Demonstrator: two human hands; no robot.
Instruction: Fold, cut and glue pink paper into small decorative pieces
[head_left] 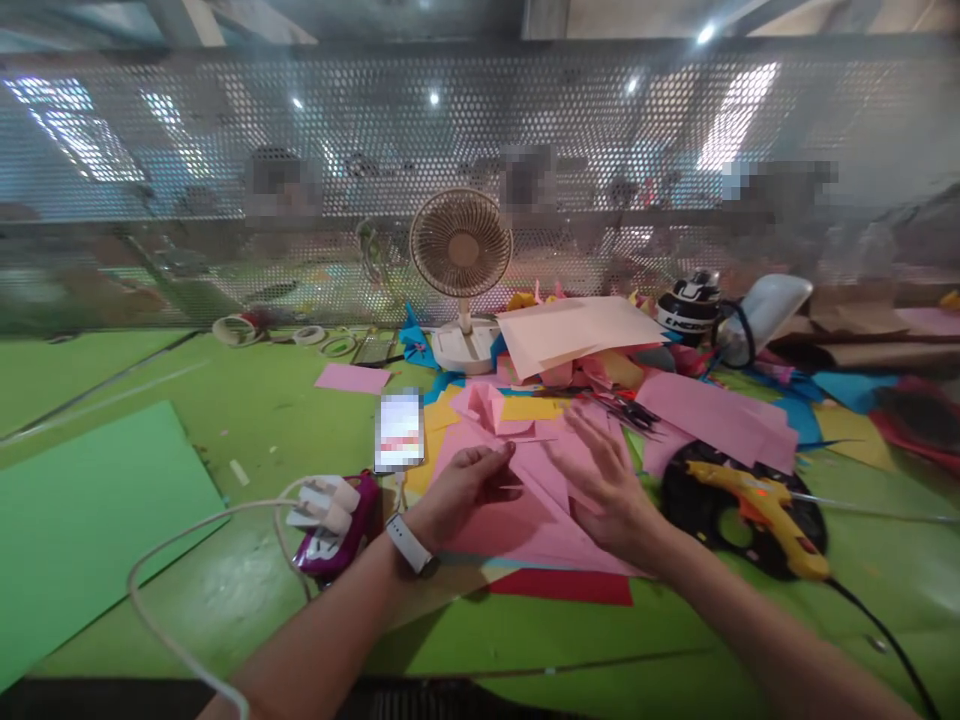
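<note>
My left hand [466, 488], a white watch band [409, 545] on its wrist, has its fingers closed in a pinch on a piece of pink paper [546, 478]; part of the grip is hidden. My right hand [606, 492] is open, with spread and slightly blurred fingers, above the right side of the pink sheets. A folded pink paper piece [480, 405] stands just beyond my left fingertips. Under both hands lies a stack of pink paper sheets [487, 525], with a red sheet [559, 587] sticking out at the near edge.
A yellow glue gun [765, 510] rests on a black round tray [686, 500] at right. Left are a phone [399, 430], a purple power strip [334, 535] with a white cable, and a green sheet [105, 520]. Behind stand a fan [462, 250], paper scraps and a perforated metal screen [337, 130].
</note>
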